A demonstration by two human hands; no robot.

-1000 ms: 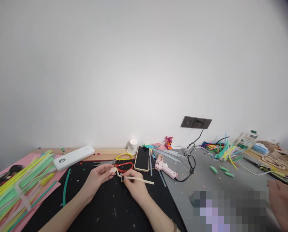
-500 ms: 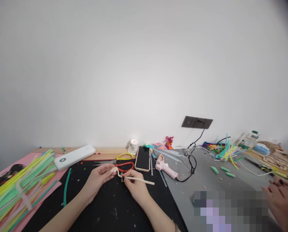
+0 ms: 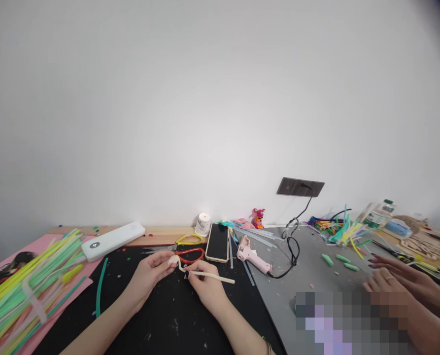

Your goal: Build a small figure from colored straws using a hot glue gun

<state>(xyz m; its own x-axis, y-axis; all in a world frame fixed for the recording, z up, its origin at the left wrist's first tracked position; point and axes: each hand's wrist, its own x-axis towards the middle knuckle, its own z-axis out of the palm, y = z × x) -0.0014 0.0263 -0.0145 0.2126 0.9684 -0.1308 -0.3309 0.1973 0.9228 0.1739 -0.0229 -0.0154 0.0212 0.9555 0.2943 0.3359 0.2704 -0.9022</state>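
A cream pipe cleaner (image 3: 216, 278) is held between my two hands above the black mat (image 3: 160, 320). My left hand (image 3: 155, 268) pinches its bent upper end with thumb and fingertips. My right hand (image 3: 207, 286) grips it further along, and the straight free end sticks out to the right past the knuckles. Between the hands the strip bends sharply downward. Just beyond my fingers lie scissors (image 3: 190, 254) with red and yellow handles. A phone (image 3: 218, 241) rests behind my right hand. One teal pipe cleaner (image 3: 101, 286) lies left of my left forearm.
Bundled pipe cleaners (image 3: 31, 286) and a white oblong device (image 3: 112, 240) are at left. A paper cup (image 3: 203, 225) stands by the wall. A pink glue gun (image 3: 253, 256) with a plugged-in cord lies right. A co-worker's hands (image 3: 393, 283) are over the grey mat (image 3: 289, 296).
My hands and the cream pipe cleaner stay almost still. At the right, the co-worker's hands have come further left over the grey mat, with fingers stretched out.
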